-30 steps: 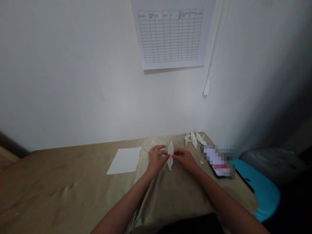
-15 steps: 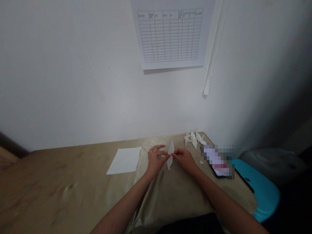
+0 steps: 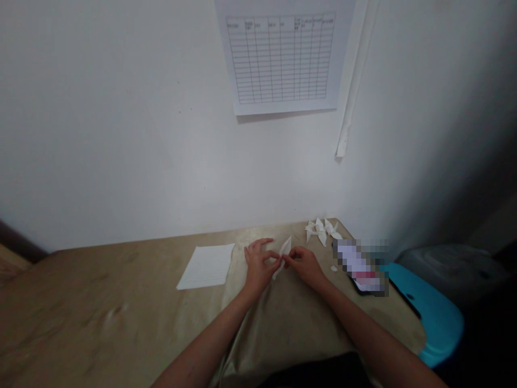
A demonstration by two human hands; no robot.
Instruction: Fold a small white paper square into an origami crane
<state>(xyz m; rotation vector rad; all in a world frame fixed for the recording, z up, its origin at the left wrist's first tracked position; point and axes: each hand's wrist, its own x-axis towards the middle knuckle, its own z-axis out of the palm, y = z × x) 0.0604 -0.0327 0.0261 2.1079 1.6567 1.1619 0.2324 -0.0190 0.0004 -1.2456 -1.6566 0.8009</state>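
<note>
Between my two hands is a small piece of folded white paper (image 3: 286, 246), narrow and pointed, tilted with its upper tip to the right. My left hand (image 3: 258, 263) pinches it between thumb and index finger, the other fingers spread toward the wall. From the right, my right hand (image 3: 306, 264) pinches the same paper close to the left fingertips, its remaining fingers curled. The fingertips hide the middle of the paper. Several folded white paper figures (image 3: 322, 230), shaped like birds, lie beyond my right hand at the table's back corner.
A stack of lined paper sheets (image 3: 207, 266) lies left of my hands on the cloth-covered table (image 3: 121, 318). A phone (image 3: 359, 268) and a paper scrap (image 3: 334, 268) lie to the right. Beside the table is a turquoise stool or chair (image 3: 440, 318). A printed chart (image 3: 283, 59) hangs on the wall.
The folded paper has turned, its upper tip leaning further right and its lower tip further left. It now looks narrower. Both hands stay almost in place.
</note>
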